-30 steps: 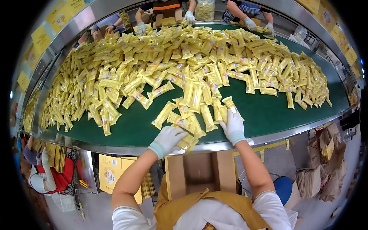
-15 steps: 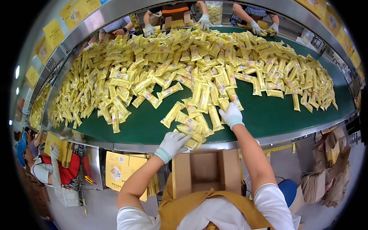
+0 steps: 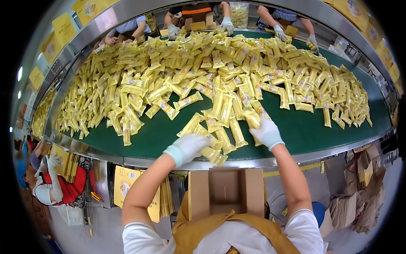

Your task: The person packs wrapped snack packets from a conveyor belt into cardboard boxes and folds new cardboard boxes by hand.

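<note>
Yellow wrapped packets (image 3: 198, 63) lie heaped across the green belt (image 3: 304, 135). My left hand (image 3: 188, 148), in a white glove, rests over packets at the near edge; its fingertips are hidden or too blurred to read. One packet (image 3: 213, 155) lies beside it over the metal rim. To the right, my gloved right hand (image 3: 266, 132) has its fingers closed on a yellow packet (image 3: 252, 120), with another packet just beyond. Several loose packets lie between my two hands. Below the rim, an open cardboard box (image 3: 226, 190) stands against my body.
Across the belt, co-workers' gloved hands (image 3: 227, 25) reach to the heap's far side. At the left, another person in a red vest (image 3: 72, 188) is beside flat yellow cartons (image 3: 124, 186). Brown paper sacks (image 3: 342, 209) and a blue stool (image 3: 318, 213) are at the right.
My left hand has moved back left over the near packets. My right hand has closed on a packet and drawn it slightly nearer. A co-worker's hand at the far right has moved outward.
</note>
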Motion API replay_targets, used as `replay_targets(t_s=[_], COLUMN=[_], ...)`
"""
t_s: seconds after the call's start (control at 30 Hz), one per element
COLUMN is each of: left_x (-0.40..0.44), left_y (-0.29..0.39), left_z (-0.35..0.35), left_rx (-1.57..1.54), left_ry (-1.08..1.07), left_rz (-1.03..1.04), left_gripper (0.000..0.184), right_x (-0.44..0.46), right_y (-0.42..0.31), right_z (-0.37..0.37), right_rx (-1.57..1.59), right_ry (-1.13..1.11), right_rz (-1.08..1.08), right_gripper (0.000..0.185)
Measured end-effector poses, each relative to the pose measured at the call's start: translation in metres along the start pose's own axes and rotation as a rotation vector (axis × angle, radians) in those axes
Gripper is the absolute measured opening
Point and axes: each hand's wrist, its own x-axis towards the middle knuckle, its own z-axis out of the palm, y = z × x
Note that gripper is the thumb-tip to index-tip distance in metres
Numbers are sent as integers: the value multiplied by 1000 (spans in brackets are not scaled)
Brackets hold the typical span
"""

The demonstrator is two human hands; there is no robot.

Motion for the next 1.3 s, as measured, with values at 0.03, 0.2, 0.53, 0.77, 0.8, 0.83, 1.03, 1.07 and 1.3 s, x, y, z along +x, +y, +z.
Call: replay_targets(t_s=[0.03, 0.2, 0.53, 0.77, 0.8, 0.83, 1.03, 1.07, 1.3], left_x=[11, 28, 26, 52, 49, 38, -7, -10, 3], left_y=[0, -7, -26, -35, -35, -35, -9, -3, -18], left_z=[15, 49, 21, 28, 30, 37, 67, 63, 48], left_rx=[50, 205, 110, 244, 260, 272, 429, 432, 257], left_ry=[-46, -95, -83, -307, -245, -183, 211, 177, -1], left_rz=[40, 192, -101, -172, -213, -253, -69, -66, -220], left_gripper=[38, 36, 50, 43, 42, 40, 86, 94, 101], right_x=[3, 26, 8, 1, 2, 0, -61, -65, -17], right_y=[-22, -61, -58, -27, -9, 2, 24, 31, 19], right_z=[3, 57, 43, 21, 25, 25, 27, 42, 4], right_rx=[39, -145, -229, -286, -355, -426, -414, -424, -477], right_ry=[33, -82, -147, -141, -41, 58, 257, 247, -191], right_rz=[-16, 11, -42, -220, -259, -297, -496, -501, -148], right_gripper=[48, 55, 40, 31, 28, 26, 70, 90, 108])
